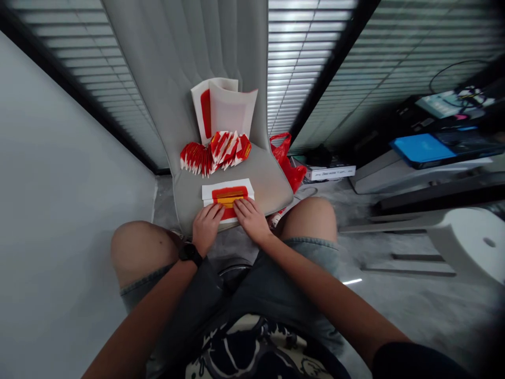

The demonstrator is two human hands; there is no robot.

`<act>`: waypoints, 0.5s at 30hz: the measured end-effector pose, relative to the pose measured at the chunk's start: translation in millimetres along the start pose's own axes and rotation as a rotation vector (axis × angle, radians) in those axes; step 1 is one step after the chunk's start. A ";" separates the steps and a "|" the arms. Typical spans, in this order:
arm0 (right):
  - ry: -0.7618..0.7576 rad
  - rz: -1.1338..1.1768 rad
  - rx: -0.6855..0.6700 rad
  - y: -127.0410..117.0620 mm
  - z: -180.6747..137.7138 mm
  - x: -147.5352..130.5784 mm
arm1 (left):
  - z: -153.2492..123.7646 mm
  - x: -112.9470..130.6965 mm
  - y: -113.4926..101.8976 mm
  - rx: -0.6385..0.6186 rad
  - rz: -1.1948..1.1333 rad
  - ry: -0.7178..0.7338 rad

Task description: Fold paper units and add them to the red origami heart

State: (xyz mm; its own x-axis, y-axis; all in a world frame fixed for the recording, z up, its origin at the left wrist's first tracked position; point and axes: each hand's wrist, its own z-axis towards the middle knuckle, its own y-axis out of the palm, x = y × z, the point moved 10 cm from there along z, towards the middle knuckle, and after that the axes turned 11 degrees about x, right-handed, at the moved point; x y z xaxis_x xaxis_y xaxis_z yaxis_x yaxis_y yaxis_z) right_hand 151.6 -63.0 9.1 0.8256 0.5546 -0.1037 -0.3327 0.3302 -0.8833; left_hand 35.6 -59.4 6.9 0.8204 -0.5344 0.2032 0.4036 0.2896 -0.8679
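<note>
A white paper sheet (208, 192) with a red and gold printed panel lies on the front of a grey chair seat (270, 173). My left hand (206, 222) rests on its lower left part, fingers stretched out flat. On the lower right part lies my right hand (251, 217), its fingers also extended on the gold strip. A crease runs across the sheet. Behind it sits a row of folded red and white paper pieces (215, 152), fanned side by side. Larger white sheets (232, 108) with a red print lean curved against the chair back.
A red plastic bag (290, 163) and a white box (331, 172) are on the floor right of the chair. A white stool (469, 237) and a blue object (424, 148) are farther right. The wall (71, 173) stands close on the left.
</note>
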 end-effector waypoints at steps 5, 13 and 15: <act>0.058 0.019 -0.029 12.1 -10.3 8.8 | -6.0 3.6 -4.6 -0.026 0.024 -0.015; -0.081 0.110 -0.080 12.9 -18.9 19.0 | -12.4 5.2 -8.9 -0.037 0.061 -0.079; -0.086 0.122 -0.090 11.1 -19.5 19.7 | -12.5 4.7 -8.9 -0.035 0.070 -0.066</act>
State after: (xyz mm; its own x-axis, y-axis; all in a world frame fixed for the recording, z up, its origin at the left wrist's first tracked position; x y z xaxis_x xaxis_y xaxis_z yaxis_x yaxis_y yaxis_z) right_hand 173.0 -63.3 -11.7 0.7383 0.6511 -0.1761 -0.3826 0.1892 -0.9043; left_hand 30.8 -74.5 9.9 0.8715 -0.4603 0.1694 0.3305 0.2960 -0.8962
